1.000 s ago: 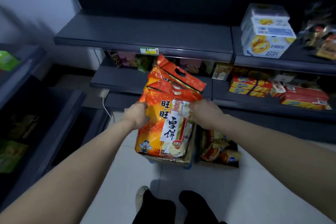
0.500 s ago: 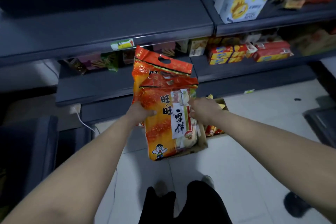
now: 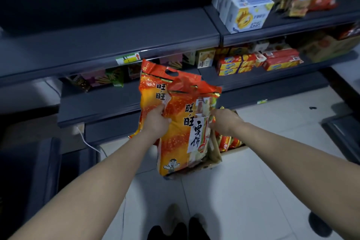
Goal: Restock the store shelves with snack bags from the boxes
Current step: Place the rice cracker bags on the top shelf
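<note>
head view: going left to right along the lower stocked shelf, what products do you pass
pink and green stick-snack boxes → (the held snack bags hide a stretch here) → pale cookie box → yellow-and-red cracker boxes → long red boxes → blurred tan packs at the far right

Bare arms, dark legwear.
The left hand [image 3: 155, 122] and right hand [image 3: 226, 121] are bare, forearms [image 3: 101, 177] too; black trousers [image 3: 163, 233], shoe tips [image 3: 175, 212] below.
</note>
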The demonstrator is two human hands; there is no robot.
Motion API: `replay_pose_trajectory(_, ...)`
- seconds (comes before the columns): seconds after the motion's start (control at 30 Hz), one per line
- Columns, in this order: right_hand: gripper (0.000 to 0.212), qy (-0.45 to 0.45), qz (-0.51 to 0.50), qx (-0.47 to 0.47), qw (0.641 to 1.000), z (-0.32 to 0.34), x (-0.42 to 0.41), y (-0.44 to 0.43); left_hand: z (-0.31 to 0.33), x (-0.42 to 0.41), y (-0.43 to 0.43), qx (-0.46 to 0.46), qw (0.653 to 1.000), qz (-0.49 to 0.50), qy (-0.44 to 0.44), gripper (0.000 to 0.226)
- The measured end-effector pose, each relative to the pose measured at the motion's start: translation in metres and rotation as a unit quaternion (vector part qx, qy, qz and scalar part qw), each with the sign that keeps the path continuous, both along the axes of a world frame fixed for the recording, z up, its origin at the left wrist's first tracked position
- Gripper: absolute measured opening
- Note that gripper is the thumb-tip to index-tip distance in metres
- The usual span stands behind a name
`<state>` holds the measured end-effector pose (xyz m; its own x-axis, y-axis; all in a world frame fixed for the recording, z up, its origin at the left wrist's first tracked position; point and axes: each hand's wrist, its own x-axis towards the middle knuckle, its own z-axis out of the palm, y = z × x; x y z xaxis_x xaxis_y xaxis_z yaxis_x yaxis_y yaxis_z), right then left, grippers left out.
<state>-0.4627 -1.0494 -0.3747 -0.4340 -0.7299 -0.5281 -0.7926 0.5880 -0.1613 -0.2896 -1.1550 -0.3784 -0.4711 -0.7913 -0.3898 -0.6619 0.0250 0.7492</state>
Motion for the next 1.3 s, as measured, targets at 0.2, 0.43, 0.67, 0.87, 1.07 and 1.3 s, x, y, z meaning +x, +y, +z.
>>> replay_pose_trajectory(0.2,0.046,-0.166,-0.159,-0.119,0.966,0.06,-0.017,0.005,0.092,0.004,-0.007,-0.053,0.994,0.023,0.098,0.039)
replay_pose_trajectory(0.43,0.087,-0.43,-0.254,-0.282,0.819,0.149,-0.029,-0.005,0.201,0.028,-0.003,-0.072,0.954,0.061,0.284,0.028)
replay_pose_trajectory(0.67,0.046,-0.48,-0.224,-0.376,0.761,0.225,-0.013,-0.029,0.279,0.045,-0.008,-0.237,0.896,0.21,0.311,0.007)
replay_pose_trajectory(0.87,0.055,-0.483,-0.19,-0.481,0.707,0.29,0.03,-0.059,0.337,0.064,-0.024,-0.257,0.91,0.249,0.21,0.05)
replay_pose_trajectory(1.07,0.06,-0.44,-0.119,-0.557,0.694,0.36,0.066,-0.114,0.39,0.104,-0.07,-0.203,0.918,0.196,0.28,0.072)
replay_pose_trajectory(1.3,0.054,-0.37,-0.051,-0.619,0.691,0.428,0.112,-0.223,0.449,0.153,-0.177,-0.299,0.876,0.195,0.324,0.077)
